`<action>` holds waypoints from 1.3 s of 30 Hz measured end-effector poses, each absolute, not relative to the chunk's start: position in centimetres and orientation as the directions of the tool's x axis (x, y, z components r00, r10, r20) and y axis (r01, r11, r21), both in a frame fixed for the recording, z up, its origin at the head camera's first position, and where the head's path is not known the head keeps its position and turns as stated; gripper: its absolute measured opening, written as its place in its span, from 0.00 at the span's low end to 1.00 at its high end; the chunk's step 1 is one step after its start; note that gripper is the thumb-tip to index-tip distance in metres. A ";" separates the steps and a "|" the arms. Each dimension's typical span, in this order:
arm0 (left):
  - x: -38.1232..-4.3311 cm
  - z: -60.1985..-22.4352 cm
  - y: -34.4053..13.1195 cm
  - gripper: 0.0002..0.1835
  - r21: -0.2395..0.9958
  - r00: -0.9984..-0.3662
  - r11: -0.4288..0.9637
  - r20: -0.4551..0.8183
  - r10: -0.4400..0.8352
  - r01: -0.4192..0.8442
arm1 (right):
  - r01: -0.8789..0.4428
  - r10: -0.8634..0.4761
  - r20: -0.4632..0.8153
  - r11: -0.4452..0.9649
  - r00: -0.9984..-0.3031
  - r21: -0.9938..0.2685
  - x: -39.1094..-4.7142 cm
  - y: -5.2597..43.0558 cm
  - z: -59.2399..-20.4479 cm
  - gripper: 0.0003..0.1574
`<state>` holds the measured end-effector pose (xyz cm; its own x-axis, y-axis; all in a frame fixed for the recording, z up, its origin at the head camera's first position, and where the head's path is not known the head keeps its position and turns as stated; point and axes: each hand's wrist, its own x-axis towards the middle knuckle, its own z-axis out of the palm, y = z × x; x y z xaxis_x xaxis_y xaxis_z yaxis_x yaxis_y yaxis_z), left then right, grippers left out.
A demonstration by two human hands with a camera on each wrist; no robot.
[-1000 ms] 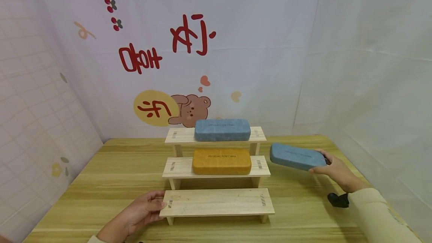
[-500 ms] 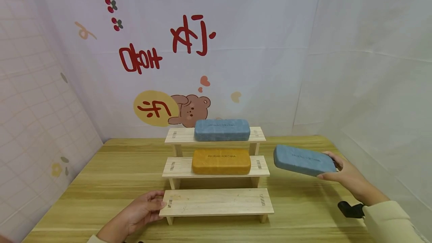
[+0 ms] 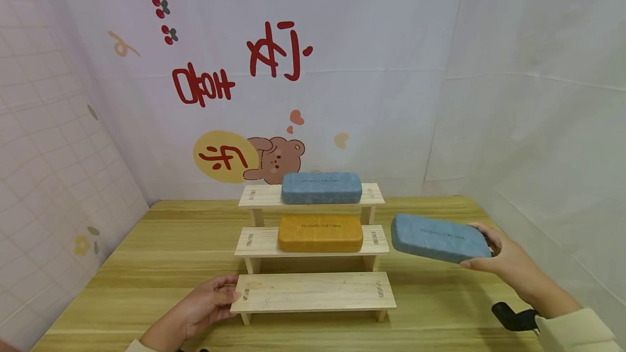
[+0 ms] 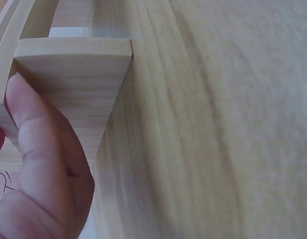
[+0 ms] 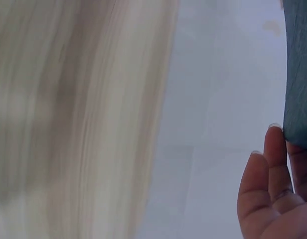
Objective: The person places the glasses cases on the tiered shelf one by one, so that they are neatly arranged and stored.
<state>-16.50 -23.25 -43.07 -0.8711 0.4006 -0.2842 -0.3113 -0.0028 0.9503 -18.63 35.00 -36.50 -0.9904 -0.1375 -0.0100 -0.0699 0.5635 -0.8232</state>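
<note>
My right hand (image 3: 504, 257) grips the right end of a blue glasses case (image 3: 440, 237), held in the air to the right of a three-tier wooden stand (image 3: 313, 293). In the right wrist view the fingertips meet the lower end of the blue case (image 5: 300, 94). Another blue case (image 3: 321, 189) lies on the top tier, and a mustard-yellow case (image 3: 320, 234) on the middle one. At the left end of the bottom tier, my left hand (image 3: 207, 308) pinches the board. The left wrist view shows those fingers (image 4: 41, 154) on the pale wood (image 4: 69, 74).
The stand is on a wood-grain table (image 3: 161, 254). A white printed cloth (image 3: 371, 69) hangs behind, with more cloth on both sides. A black object (image 3: 513, 318) sits by the right wrist.
The right hand with its blue case first moved to the right, then slightly left and lower, toward me. My left hand has stayed at the stand.
</note>
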 end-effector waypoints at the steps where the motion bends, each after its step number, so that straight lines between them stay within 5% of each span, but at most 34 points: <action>1: -16.5 -43.1 -23.3 0.40 0.950 -0.871 -0.001 -0.285 0.400 -0.311 | -0.074 -0.147 -0.010 0.551 -0.989 -0.831 -18.5 34.8 -36.4 0.55; 21: -16.5 -43.1 -23.4 0.38 0.950 -0.869 0.016 -0.292 0.399 -0.312 | -0.087 -0.261 -0.004 0.335 -0.965 -0.938 -16.0 29.9 -35.6 0.54; 39: -16.5 -43.1 -23.3 0.38 0.951 -0.870 0.019 -0.290 0.398 -0.309 | -0.074 -0.270 -0.022 0.340 -0.963 -0.937 -15.2 24.1 -36.6 0.55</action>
<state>-16.49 -23.35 -43.08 -0.8700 0.3985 -0.2904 -0.3086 0.0195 0.9510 -15.20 24.10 -36.57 -0.9626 -0.2702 -0.0221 -0.0740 0.3404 -0.9374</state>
